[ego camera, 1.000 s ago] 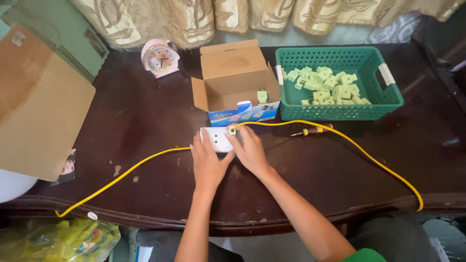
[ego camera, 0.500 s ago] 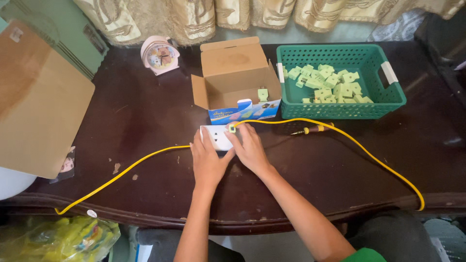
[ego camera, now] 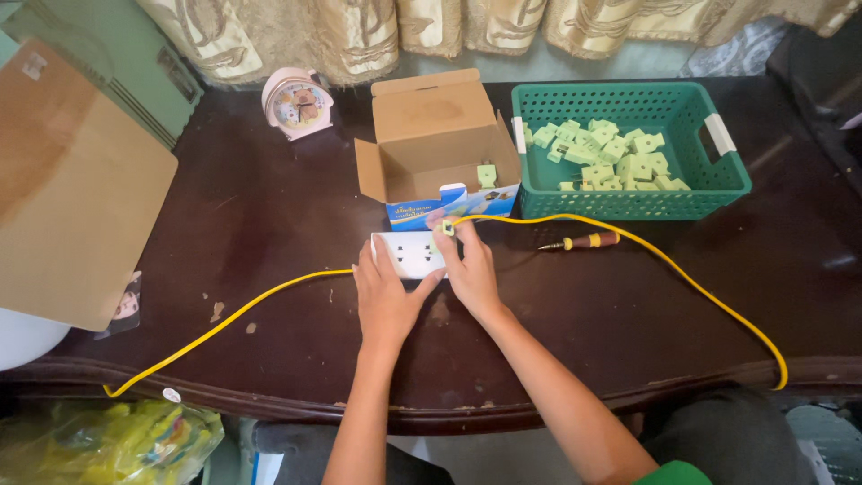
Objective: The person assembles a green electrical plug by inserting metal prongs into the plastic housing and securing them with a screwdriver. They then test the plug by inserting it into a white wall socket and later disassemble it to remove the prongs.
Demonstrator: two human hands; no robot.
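Note:
A white power strip (ego camera: 409, 252) lies on the dark wooden table (ego camera: 269, 207), with a yellow cable (ego camera: 682, 274) running off both sides. My left hand (ego camera: 388, 296) rests flat on the strip's near edge and holds it down. The fingers of my right hand (ego camera: 469, 265) pinch a small light-green plug piece (ego camera: 447, 228) at the strip's right end. Just behind stands an open cardboard box (ego camera: 437, 148) with one green piece inside.
A green plastic basket (ego camera: 718, 180) holding several green pieces sits at the back right. A screwdriver (ego camera: 579, 242) lies right of my hands. A pink alarm clock (ego camera: 294, 101) stands at the back; a cardboard sheet (ego camera: 67, 189) covers the left. Curtains hang behind.
Both hands stay on the power strip in nearly the same place; my right hand's fingers have shifted slightly at the strip's right end.

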